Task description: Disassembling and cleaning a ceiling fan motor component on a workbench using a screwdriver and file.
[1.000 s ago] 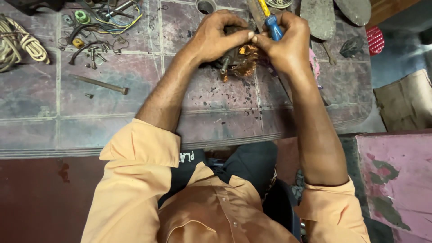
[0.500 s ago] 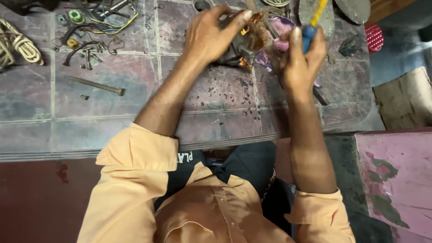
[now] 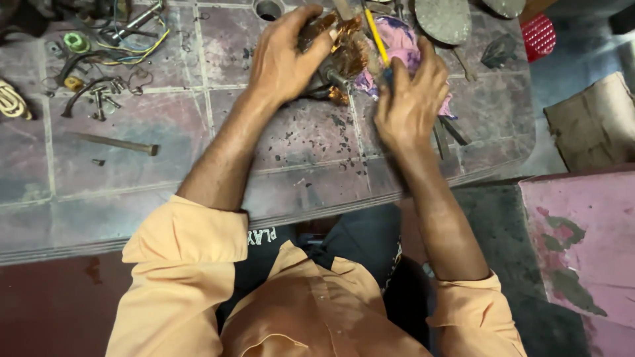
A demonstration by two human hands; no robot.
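Subject wears a peach-orange collared shirt [image 3: 311, 317], sleeves [image 3: 188, 244] rolled above the elbows, open over a dark garment [image 3: 278, 251] with white lettering.

Copper-wound motor armature [image 3: 337, 56] with dark shaft, held above tiled floor, yellow-handled screwdriver [image 3: 378, 41] angled against it

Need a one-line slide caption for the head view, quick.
Left hand grips a copper-wound motor part while right hand holds a yellow-handled screwdriver.

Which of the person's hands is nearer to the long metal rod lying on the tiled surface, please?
Left. The left hand grips the copper-wound motor part, up and right of the rod. The right hand, holding a yellow-handled tool, sits farther right.
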